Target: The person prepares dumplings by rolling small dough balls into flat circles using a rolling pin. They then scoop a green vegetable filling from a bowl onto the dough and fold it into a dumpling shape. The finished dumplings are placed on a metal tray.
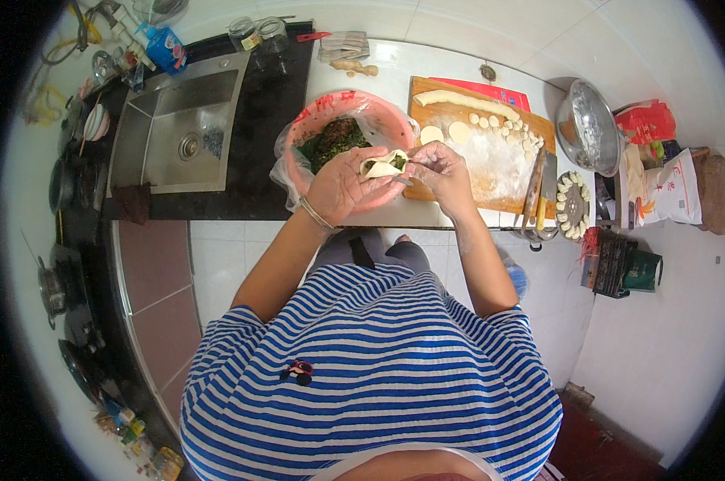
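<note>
A partly folded dumpling (384,165) with green filling showing at its openings rests on the fingers of my left hand (340,186). My right hand (444,174), dusted with flour, pinches the wrapper's right edge. Just under the dumpling a grey utensil end (403,181) sticks out; which hand holds it I cannot tell. Below and behind my left hand stands a pink plastic basin (299,129), lined with clear film and holding chopped green filling (338,141). To the right, a floured wooden board (489,162) carries round wrappers (459,131), a dough roll (465,103) and several small dough pieces (507,126).
At the board's right edge lie a rolling pin (534,186) and a knife (546,192). Finished dumplings ring a round tray (573,204) beside them. A metal bowl (589,126) stands far right. On the left are a steel sink (176,138) and glass jars (272,35).
</note>
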Motion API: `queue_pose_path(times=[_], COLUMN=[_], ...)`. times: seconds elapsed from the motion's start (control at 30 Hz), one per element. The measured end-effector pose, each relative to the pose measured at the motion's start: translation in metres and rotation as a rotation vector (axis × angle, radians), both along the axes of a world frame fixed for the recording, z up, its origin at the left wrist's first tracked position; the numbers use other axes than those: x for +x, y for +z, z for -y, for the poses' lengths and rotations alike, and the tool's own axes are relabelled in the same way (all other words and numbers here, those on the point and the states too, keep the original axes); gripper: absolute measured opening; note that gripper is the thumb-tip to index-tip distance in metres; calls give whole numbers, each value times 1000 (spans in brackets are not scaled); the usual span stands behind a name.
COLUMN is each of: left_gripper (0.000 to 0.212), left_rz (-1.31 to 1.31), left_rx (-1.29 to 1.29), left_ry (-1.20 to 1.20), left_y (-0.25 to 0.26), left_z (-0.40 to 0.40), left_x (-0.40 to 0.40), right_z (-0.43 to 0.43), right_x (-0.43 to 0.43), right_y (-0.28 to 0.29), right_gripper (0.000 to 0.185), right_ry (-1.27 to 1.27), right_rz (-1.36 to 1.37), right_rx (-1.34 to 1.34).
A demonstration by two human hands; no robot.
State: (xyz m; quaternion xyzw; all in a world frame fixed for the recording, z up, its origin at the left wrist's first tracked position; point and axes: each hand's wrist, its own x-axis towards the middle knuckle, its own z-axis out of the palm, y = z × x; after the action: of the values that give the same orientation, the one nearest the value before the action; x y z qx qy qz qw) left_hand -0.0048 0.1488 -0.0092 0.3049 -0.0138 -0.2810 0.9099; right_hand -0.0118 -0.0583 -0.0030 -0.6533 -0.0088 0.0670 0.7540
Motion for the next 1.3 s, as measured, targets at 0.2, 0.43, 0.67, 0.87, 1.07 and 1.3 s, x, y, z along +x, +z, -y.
queue_pose_path(times=[0.2, 0.43, 0.67, 0.87, 1.07, 1.3], left_gripper=[42, 45, 40, 36, 35, 38], left_rz=[-10, -122, 272, 559, 552, 682], left_rx=[-48, 12, 386, 664, 660, 760], left_ry=[-2, 31, 2, -53, -4, 100], left_y=[-16, -18, -7, -10, -18, -21], left_z=[1, 3, 7, 6, 7, 13], left_x=[0, -2, -6, -5, -3, -1], right_z=[0, -15, -16, -14, -10, -3], right_x=[-1, -14, -15, -15, -14, -3], right_y=[-5, 10, 7, 5, 12, 3], right_gripper=[15, 20, 18, 17, 21, 20], right_ry=[-4, -81, -97, -104, -104, -72], right_rz=[64, 474, 635, 609, 367, 94], right_rx=[-140, -554, -860, -830, -640, -479])
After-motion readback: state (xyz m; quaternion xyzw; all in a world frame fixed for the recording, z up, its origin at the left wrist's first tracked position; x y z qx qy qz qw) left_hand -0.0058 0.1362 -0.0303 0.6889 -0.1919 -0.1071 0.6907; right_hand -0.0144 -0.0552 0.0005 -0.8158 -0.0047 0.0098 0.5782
